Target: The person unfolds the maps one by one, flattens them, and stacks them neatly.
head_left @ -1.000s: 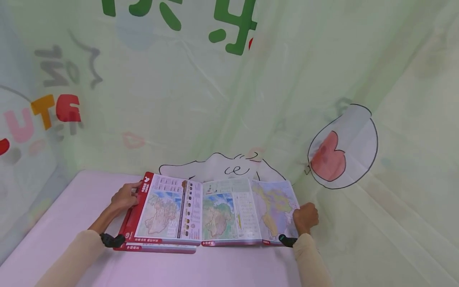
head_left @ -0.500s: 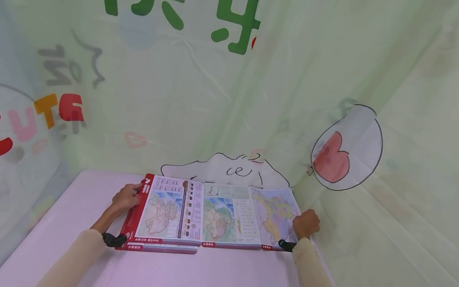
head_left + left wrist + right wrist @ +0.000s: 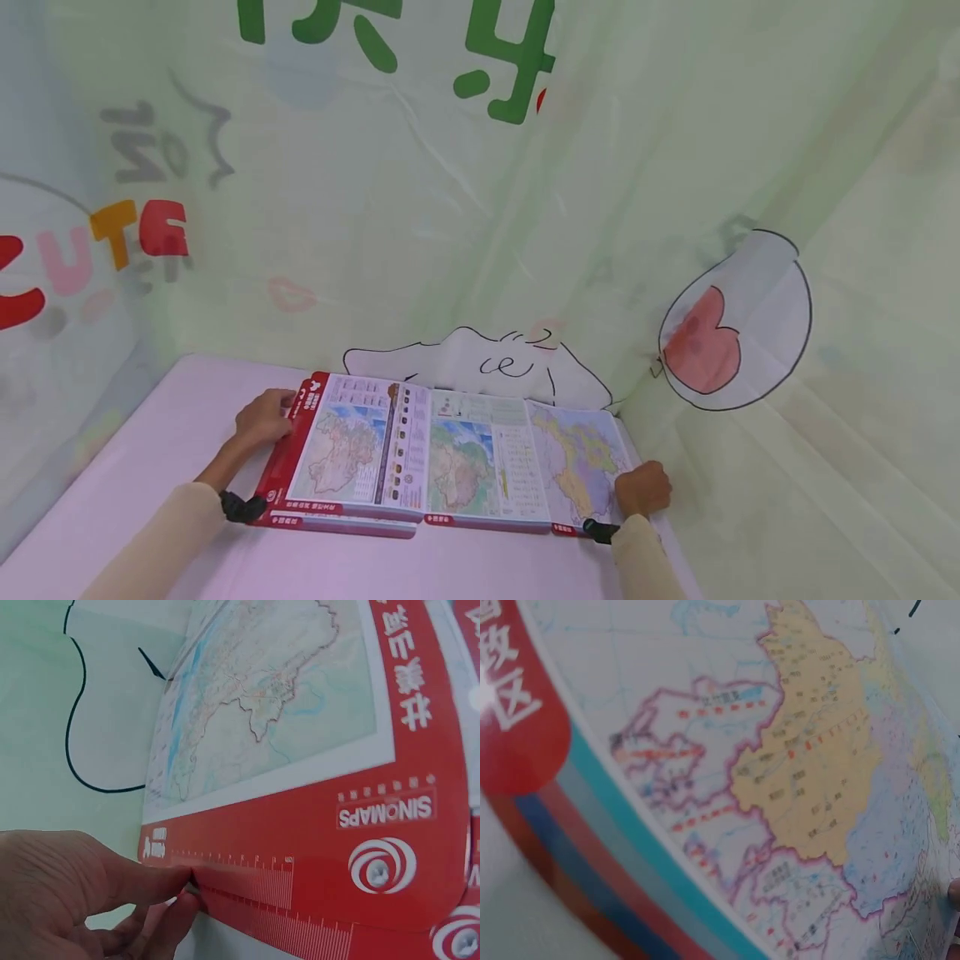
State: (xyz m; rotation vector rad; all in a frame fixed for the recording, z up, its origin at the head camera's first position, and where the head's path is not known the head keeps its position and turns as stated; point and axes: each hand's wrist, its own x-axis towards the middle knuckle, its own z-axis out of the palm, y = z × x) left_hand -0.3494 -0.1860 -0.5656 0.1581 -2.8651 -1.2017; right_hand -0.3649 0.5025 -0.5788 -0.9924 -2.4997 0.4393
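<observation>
Several maps lie spread side by side in a row in the head view: a red-bordered left map [image 3: 341,454], a middle map [image 3: 461,467] and a right map [image 3: 573,454] in yellow and purple. A second red-bordered sheet [image 3: 345,524] shows beneath the left one. With thumb and fingers, my left hand [image 3: 264,419] pinches the red ruler-printed edge [image 3: 240,877] of the left maps. My right hand [image 3: 643,488] grips the right map's outer edge with curled fingers. Only fingertips [image 3: 955,894] of it appear in the right wrist view, beside the map's printed surface.
The maps lie on a pink table [image 3: 322,571], whose right edge runs close past my right wrist. Pale green curtains [image 3: 390,250] with printed letters and drawings hang behind and at both sides. A dark wrist camera [image 3: 242,507] sits on my left wrist.
My right hand has come a little toward me, and the right map's outer edge has come down with it. My left hand keeps its place on the red edge. The head view has shifted slightly.
</observation>
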